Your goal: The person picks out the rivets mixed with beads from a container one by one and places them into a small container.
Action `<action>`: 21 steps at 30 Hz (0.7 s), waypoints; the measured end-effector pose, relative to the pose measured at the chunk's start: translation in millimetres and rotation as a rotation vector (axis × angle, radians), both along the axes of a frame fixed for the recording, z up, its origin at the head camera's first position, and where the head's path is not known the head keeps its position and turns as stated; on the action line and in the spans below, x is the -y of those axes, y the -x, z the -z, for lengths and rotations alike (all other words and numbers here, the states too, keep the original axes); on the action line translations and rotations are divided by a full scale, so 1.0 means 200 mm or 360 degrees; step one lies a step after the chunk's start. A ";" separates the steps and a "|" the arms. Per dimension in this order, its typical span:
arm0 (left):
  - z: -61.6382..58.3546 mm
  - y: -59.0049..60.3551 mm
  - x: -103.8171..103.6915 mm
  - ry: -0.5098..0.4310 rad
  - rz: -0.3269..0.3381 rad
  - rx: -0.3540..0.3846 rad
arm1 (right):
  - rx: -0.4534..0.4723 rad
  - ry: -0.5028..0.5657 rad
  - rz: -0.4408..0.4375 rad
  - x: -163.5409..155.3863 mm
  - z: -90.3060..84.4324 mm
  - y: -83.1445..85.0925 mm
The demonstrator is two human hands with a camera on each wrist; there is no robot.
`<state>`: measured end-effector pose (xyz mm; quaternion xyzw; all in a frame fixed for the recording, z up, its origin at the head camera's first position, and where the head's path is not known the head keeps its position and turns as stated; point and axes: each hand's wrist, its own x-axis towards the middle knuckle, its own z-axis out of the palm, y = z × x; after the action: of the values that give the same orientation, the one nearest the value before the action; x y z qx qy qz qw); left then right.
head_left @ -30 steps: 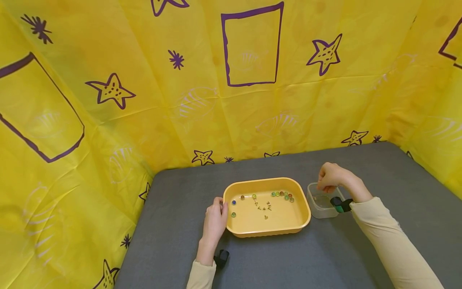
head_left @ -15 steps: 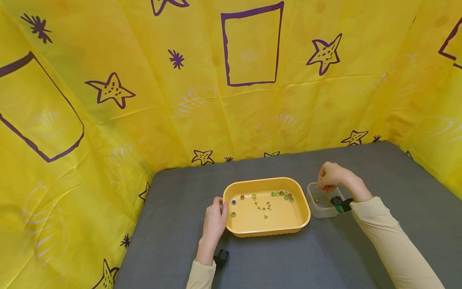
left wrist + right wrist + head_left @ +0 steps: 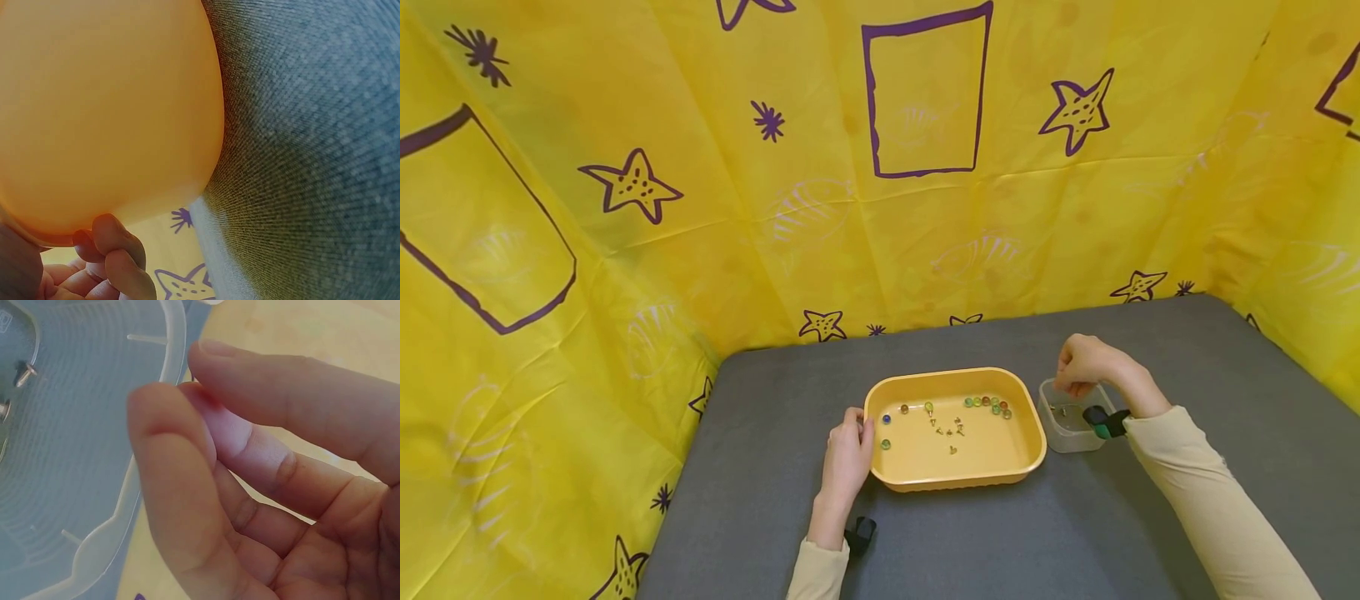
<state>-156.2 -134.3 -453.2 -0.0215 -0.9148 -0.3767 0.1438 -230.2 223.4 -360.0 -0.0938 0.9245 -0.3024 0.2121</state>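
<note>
My left hand (image 3: pixel 847 454) grips the left rim of a yellow plastic tray (image 3: pixel 985 480), thumb over the edge and fingers outside. Glass marbles (image 3: pixel 996 404) and several small brass-coloured pins (image 3: pixel 950 432) lie in the tray. Right of it stands a clear plastic container (image 3: pixel 1075 442) with a few similar pins (image 3: pixel 25 374) in it. Over the container's far rim hangs my right hand (image 3: pixel 1086 367), its fingers bent and the tips close together. A tiny dark sliver shows by the index fingertip (image 3: pixel 203 353); whether a pin is held there cannot be made out.
A grey cloth-covered table (image 3: pixel 775 417) carries both containers. Yellow fabric (image 3: pixel 700 275) with purple stars hangs behind and at both sides. Black straps (image 3: pixel 860 533) sit on both wrists.
More pins now show inside the clear container than one second ago. The right hand has shifted very slightly left, and the left hand keeps its grip on the tray.
</note>
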 end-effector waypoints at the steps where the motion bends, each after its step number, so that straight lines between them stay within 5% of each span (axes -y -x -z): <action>1: 0.00 0.00 0.00 0.0001 0.0000 -0.0001 | 0.0002 -0.0006 0.0000 0.00 0.00 0.00; 21: 0.00 0.00 0.00 -0.0006 0.0017 -0.0026 | -0.0070 -0.0047 -0.0076 0.10 -0.02 0.01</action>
<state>-155.2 -134.5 -452.4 -0.0291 -0.9128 -0.3790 0.1494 -232.7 202.7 -356.2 -0.1194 0.9308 -0.2815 0.2004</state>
